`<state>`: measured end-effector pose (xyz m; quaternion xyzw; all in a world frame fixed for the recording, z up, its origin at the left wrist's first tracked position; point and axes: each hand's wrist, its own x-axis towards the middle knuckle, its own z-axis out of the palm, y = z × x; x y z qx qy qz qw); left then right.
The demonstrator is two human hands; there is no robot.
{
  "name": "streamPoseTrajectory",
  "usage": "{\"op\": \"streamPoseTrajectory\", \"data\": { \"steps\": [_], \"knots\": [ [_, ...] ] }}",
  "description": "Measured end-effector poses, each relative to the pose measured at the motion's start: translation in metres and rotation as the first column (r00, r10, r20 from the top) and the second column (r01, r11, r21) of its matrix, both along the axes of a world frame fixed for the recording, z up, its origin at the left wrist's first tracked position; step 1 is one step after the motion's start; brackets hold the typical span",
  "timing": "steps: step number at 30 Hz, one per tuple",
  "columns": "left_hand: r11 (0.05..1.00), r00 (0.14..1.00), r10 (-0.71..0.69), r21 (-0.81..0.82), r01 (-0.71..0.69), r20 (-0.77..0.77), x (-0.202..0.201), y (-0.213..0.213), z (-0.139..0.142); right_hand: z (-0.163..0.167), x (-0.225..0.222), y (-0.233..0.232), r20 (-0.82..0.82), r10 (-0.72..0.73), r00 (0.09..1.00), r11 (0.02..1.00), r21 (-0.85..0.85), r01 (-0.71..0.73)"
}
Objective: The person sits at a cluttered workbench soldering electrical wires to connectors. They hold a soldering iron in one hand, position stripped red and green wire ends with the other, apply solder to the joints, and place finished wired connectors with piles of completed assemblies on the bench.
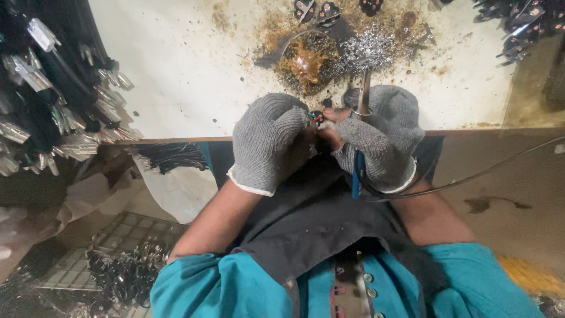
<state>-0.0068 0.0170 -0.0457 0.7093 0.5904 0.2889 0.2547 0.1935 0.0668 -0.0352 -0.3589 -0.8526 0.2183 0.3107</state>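
We hold the small connector point(316, 118) between the closed fingers of our left hand point(271, 144), near the table edge point(176, 140). Our right hand point(379, 138) grips the soldering iron point(364, 94), its axis pointing far, just right of the connector.

A white counter point(176, 70) fills the upper part of the view, its surface stained brown and rusty near the far middle, where a dark sticky patch point(306, 59) sits beside a mound of shiny metal shavings point(368, 50). The counter's front edge is a thin wooden strip point(176, 140). Bundles of black cables with metal plugs point(53, 100) hang over the left end, and more lie at the top right corner point(524, 23). Below left, a wire grid point(106, 241) lies on the floor. On the right, the brown floor point(500, 188) carries a dark stain point(485, 204). Light is even and soft.
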Motion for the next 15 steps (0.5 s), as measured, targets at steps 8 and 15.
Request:
{"op": "streamPoseTrajectory", "data": {
  "steps": [8,15],
  "knots": [
    [0.999,0.999,-0.003,-0.033,0.005,0.042,-0.003,0.001,0.006,-0.01,0.029,-0.008,-0.011,0.165,0.986,0.983,-0.08,-0.165],
    [1.0,1.0,0.018,-0.021,-0.017,0.021,-0.006,0.004,0.003,-0.051,0.044,-0.024,0.007,0.209,0.978,0.976,0.067,-0.209]
  ]
}}
